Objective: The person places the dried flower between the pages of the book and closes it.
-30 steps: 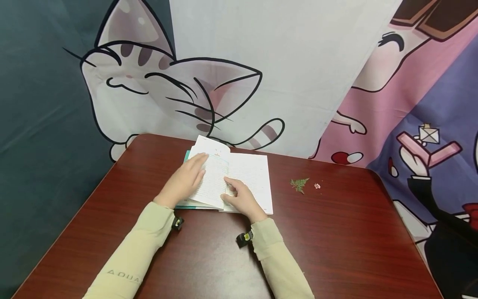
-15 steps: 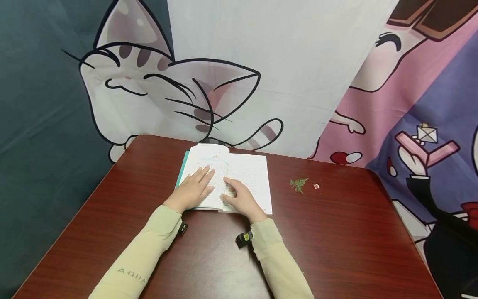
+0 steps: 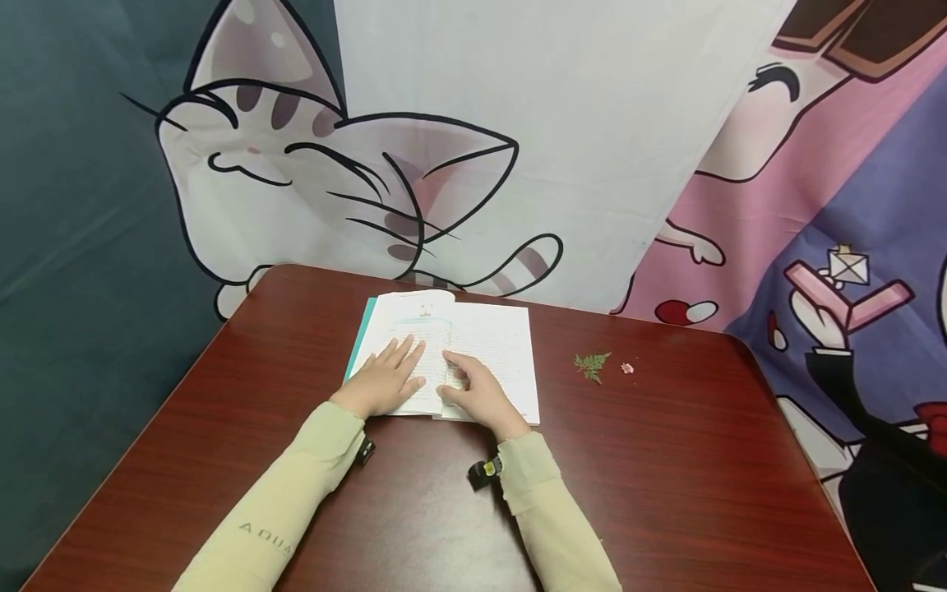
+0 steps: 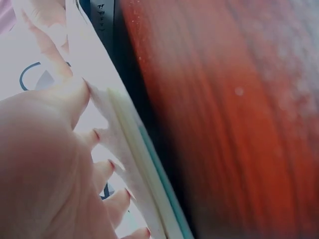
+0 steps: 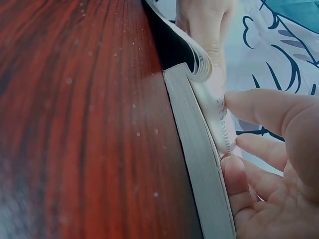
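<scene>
Book (image 3: 494, 333), thick, white-paged paper with a teal cover (image 3: 360, 339), lies opened near the far edge of the glossy red-brown wooden table (image 3: 414, 510); I've the bare left hand (image 3: 380, 383) spread flat on its left page, the bare right hand (image 3: 481, 398) loosely bent at the gutter, neither gripping. I'd press evenly near the spine, since those leaves look springy. Right wrist view shows left-side leaves (image 5: 202, 68) arching beside the gutter, lost from above; only head view has the green fern-like sprig (image 3: 592, 367) and tiny pink flower (image 3: 627, 368).

Indoor table (image 3: 681, 485) before cartoon-printed cloth (image 3: 592, 107)
</scene>
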`<state>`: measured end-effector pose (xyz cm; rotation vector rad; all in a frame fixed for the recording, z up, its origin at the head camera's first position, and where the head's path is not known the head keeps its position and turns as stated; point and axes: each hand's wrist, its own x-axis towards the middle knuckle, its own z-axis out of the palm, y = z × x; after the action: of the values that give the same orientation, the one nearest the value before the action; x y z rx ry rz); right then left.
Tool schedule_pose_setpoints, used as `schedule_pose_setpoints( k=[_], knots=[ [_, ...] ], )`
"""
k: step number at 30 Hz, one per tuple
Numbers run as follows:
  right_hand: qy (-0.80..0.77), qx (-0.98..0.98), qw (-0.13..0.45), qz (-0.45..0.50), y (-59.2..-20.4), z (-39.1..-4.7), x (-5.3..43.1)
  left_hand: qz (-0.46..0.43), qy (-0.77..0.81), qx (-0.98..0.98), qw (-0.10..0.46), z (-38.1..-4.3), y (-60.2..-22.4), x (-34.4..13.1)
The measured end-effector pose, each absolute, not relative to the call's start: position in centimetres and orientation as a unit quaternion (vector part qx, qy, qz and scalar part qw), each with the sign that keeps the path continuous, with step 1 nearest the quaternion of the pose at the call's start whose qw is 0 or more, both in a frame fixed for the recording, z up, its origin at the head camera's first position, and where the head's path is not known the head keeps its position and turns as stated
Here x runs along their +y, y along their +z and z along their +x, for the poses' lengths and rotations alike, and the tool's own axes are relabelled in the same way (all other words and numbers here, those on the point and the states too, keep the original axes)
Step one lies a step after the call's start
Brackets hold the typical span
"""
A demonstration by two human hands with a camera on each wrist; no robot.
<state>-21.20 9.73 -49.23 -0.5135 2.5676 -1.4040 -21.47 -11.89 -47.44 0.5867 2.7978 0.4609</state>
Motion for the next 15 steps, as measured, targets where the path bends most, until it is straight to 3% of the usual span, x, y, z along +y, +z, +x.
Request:
schedule_pose_setpoints(
  k=[15],
  knots=[
    [-0.492,0.857,0.063,-0.143,-49.03,-21.18,9.96,0.188,0.146,0.958,0.16,-21.6,-47.45,-11.78]
  ],
)
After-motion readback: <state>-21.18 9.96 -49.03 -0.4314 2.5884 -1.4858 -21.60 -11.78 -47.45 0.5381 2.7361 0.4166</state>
